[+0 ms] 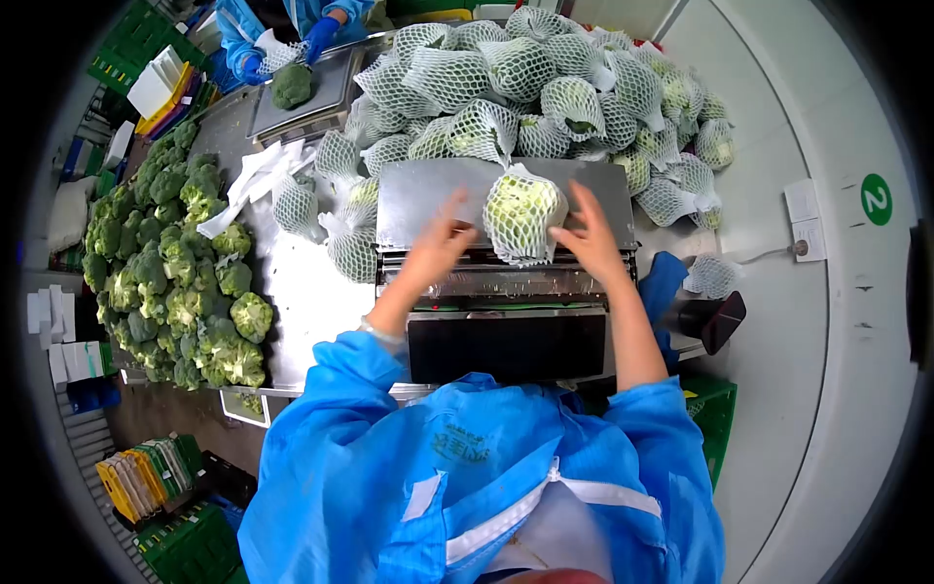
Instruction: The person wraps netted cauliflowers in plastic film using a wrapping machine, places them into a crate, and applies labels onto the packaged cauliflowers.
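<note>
A pale green vegetable head in a white foam net point(523, 216), apparently broccoli, sits on the metal plate point(418, 185) of a machine in front of me. My left hand point(443, 241) hovers to its left, apart from it, fingers spread and slightly blurred. On the other side is my right hand point(589, 234), also with fingers apart. Its thumb is at the net's edge; whether it touches I cannot tell. Neither hand grips anything. A dark panel point(506, 348) forms the machine's near side.
Many netted heads point(516, 73) are piled behind the plate. Bare broccoli point(180, 273) is heaped at the left, near loose white nets point(258, 180). A co-worker's blue-gloved hand point(321, 39) is at a far scale point(302, 102). A white wall point(769, 321) bounds the right.
</note>
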The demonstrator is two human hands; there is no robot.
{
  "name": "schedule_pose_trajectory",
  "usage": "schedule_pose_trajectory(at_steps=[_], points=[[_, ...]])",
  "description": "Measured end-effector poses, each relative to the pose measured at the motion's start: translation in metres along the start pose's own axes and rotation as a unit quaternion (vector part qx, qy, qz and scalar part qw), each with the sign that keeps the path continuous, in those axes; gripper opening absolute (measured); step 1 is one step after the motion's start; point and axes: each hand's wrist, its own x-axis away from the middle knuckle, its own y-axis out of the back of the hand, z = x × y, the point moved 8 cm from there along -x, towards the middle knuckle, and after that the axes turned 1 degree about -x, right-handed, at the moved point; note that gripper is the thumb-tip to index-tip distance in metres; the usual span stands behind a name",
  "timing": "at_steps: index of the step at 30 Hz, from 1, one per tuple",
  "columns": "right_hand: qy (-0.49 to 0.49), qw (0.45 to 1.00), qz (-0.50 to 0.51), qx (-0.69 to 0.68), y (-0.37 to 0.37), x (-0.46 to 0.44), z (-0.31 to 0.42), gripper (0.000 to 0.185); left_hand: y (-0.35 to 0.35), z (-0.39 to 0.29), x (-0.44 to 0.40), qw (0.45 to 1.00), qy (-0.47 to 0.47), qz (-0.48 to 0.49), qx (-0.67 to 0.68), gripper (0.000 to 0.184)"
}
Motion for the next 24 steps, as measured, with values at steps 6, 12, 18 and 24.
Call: schedule_pose_trajectory(at_steps=[6, 12, 18, 24], points=[[0.004, 0.935, -0.213, 0.283, 0.080, 0.091, -0.039, 0.039, 0.078, 0.024, 0.077, 0.895, 0.009, -0.215, -0.391, 0.027], [0.028, 0.914, -0.158, 0.373, 0.010, 0.086, -0.063, 0.021, 0.016, 0.041, 0.063, 0.926, 0.031, -0.176, -0.332, 0.035], [0.063, 0.954, -0.107, 0.275, 0.025, 0.086, -0.065, 0.013, 0.028, 0.031, 0.084, 0.879, -0.040, -0.196, -0.434, 0.028], [-0.059, 0.980, 0.017, -0.190, 0.044, 0.104, -0.066, 0.015, 0.024, 0.028, 0.064, 0.974, 0.126, 0.154, -0.105, 0.021]])
